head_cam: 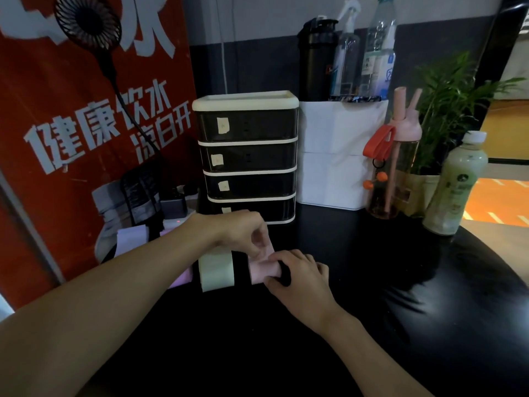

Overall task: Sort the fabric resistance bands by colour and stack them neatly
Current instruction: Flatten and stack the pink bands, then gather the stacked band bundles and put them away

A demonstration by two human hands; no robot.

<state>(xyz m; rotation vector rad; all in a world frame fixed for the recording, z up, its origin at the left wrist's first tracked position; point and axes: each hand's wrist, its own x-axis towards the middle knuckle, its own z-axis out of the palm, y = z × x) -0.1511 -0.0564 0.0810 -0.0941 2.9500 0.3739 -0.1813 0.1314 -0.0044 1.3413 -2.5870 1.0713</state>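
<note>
Pink band (261, 271): lies on the black table (357, 325), just in front of the drawer unit (246, 156), and both hands are on it
Left hand (243, 232): reaches in from the left, thumb and fingertips pinching the far edge of the pink band
Right hand (300, 277): comes in from the near right, forefinger and thumb curled round the right end of the pink band; something dark sits between them, and I cannot tell what it is
Pale green band (215, 271): folded, just left of the pink band, with a dark strip between the two
Lilac band (181, 279): left of the green one, partly hidden under the left forearm
Far left: a red poster (71, 116) with white lettering and a small black fan (88, 20) on a bent stalk
Far right: a white box (340, 156) holding bottles, then a pink bottle (399, 170), a potted plant (452, 104) and a pale green drink bottle (455, 184) in a row along the table
</note>
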